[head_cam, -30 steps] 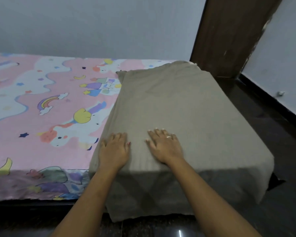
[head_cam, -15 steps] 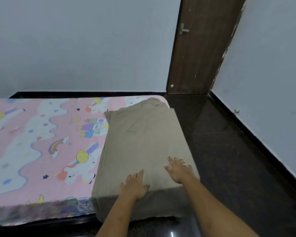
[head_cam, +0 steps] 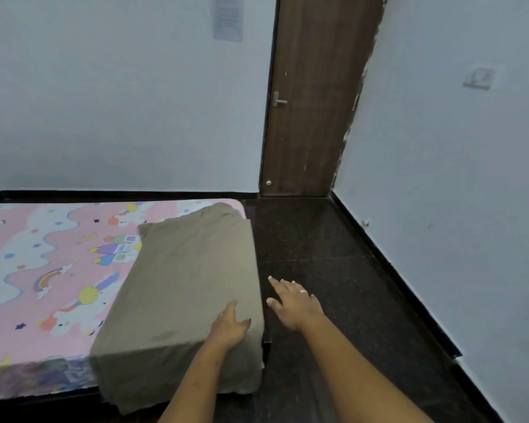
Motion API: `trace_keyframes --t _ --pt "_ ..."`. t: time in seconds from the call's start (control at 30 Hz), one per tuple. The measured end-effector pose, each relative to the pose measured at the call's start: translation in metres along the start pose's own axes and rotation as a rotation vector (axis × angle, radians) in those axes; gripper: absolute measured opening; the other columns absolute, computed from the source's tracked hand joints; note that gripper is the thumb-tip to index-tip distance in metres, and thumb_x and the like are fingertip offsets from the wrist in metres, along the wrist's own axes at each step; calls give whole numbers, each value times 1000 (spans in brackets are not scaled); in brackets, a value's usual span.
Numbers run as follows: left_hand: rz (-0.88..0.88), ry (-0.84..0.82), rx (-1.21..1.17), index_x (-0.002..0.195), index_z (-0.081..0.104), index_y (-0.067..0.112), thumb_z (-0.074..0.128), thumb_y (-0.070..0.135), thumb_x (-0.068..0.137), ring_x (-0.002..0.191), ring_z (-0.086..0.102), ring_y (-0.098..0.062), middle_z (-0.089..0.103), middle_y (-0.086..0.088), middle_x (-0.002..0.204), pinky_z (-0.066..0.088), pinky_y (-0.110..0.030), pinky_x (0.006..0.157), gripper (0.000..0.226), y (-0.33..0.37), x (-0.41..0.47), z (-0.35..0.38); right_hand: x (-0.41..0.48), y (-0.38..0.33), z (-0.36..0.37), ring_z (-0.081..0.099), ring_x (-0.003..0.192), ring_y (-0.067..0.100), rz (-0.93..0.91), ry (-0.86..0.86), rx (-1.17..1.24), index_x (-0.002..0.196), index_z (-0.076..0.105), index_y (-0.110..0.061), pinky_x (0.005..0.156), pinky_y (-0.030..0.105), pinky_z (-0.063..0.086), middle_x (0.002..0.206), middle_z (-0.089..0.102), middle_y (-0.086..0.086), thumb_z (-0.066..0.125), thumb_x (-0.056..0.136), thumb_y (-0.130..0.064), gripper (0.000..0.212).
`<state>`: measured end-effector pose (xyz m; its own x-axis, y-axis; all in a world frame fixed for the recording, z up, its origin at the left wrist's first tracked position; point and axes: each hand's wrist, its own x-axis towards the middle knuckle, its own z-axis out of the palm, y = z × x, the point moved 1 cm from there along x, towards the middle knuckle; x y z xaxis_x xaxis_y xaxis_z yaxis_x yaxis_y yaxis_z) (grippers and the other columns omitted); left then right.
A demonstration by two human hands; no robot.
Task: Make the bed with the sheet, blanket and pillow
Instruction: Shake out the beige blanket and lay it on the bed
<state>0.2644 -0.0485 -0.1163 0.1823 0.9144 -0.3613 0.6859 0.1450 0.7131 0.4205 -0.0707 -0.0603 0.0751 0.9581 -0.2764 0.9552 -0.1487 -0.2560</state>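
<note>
Our pink cartoon-print sheet is spread; the folded khaki blanket waits under our flat left hand, right hand spread empty; we see no pillow.

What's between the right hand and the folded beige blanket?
Only a narrow strip of dark polished floor, in the head view. The right hand is just off the right edge of the folded beige blanket; the left hand rests on it.

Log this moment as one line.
left hand: flat on blanket, right near corner | right hand: open, over floor, beside blanket | blanket: folded on sheet, draping near edge | pillow: not seen
</note>
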Motion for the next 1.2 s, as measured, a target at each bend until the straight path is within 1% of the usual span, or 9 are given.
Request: trace_keyframes --t 0.1,0.2,0.33,0.47,0.67,0.73,0.93,1.1,1.2 --pt "13 32 -38 150 23 17 56 29 94 140 31 -26 29 -8 154 28 -36 113 65 40 -11 12 -12 28 -34 6 148 21 -2 37 20 151 7 -38 115 56 14 160 12 -3 32 100 -45 57" --pt "20 69 -84 149 24 21 57 28 94 139 31 -27 29 -6 155 30 -39 113 65 66 -6 12 -7 37 -51 6 148 20 -26 61 39 151 6 -38 115 56 14 160 12 -4 31 100 -45 57" --pt "-20 116 -127 149 25 22 58 27 93 138 33 -29 30 -9 153 33 -42 112 64 83 15 12 16 38 -56 5 148 20 -87 53 105 151 3 -38 116 55 16 160 12 -4 33 100 -44 60" --pt "-81 150 -157 148 26 22 58 27 93 137 34 -29 31 -9 153 34 -42 111 64 87 50 11 58 44 -56 3 148 21 -127 9 112 151 2 -38 117 54 15 160 10 -3 32 101 -45 60" --pt "-129 207 -210 147 28 19 58 27 93 136 36 -30 34 -11 151 35 -42 110 63 104 158 -5 174 57 -75 2 148 23 -150 -30 76 152 2 -37 115 55 14 160 9 -1 31 101 -45 59" --pt "-150 200 -227 147 28 19 57 26 93 136 36 -29 34 -11 150 35 -41 110 62 116 194 -10 216 57 -87 1 148 23 -157 -64 78 152 3 -36 115 55 14 161 8 -1 31 101 -45 59" --pt "-170 218 -231 146 30 18 57 27 94 134 38 -28 35 -11 150 36 -40 109 60 155 294 -32 324 60 -124 2 148 26 -204 -103 152 152 4 -36 116 54 15 160 11 -1 31 100 -46 59" --pt "-201 229 -270 145 32 18 56 26 94 134 39 -27 36 -11 149 37 -39 109 57 185 377 -30 417 80 -142 4 147 28 -271 -156 111 151 5 -38 117 53 15 160 12 0 32 100 -47 59" --pt "-252 248 -296 145 33 17 57 27 93 132 41 -26 39 -11 146 37 -39 109 58 198 432 -30 479 100 -157 8 146 29 -318 -206 93 152 6 -35 117 49 15 159 15 3 31 100 -47 59"
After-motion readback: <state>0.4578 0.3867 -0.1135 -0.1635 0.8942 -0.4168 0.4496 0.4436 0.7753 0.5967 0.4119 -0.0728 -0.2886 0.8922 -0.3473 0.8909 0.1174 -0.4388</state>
